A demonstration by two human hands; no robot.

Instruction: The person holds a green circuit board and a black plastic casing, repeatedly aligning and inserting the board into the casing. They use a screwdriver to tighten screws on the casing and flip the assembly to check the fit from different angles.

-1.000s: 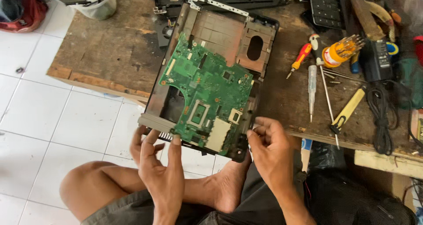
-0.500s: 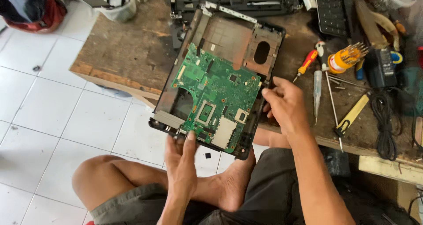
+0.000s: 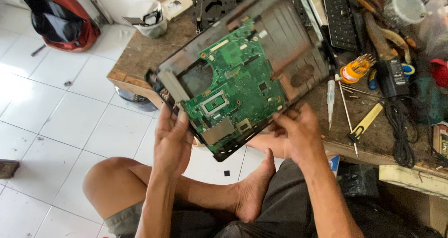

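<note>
Wooden workbench (image 3: 154,51), laptop base (image 3: 242,75) now tilted, both hands gripping

Bare forearms, no sleeves, bare feet, dark grey-olive shorts (image 3: 280,210)

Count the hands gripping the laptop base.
2. The left hand holds the laptop base at its near-left edge; the right hand holds its near-right edge. None seems hidden.

My left hand (image 3: 172,140) side is open: white tiled floor (image 3: 51,117) and bare bench (image 3: 149,51) corner. On my right hand (image 3: 298,131) side, passage is cramped by screwdrivers (image 3: 343,103), a bit holder (image 3: 355,69), a cable coil (image 3: 401,135) and a keyboard (image 3: 338,19). The tilted laptop chassis (image 3: 242,79) blocks the middle; my foot (image 3: 254,191) sits below it
</note>
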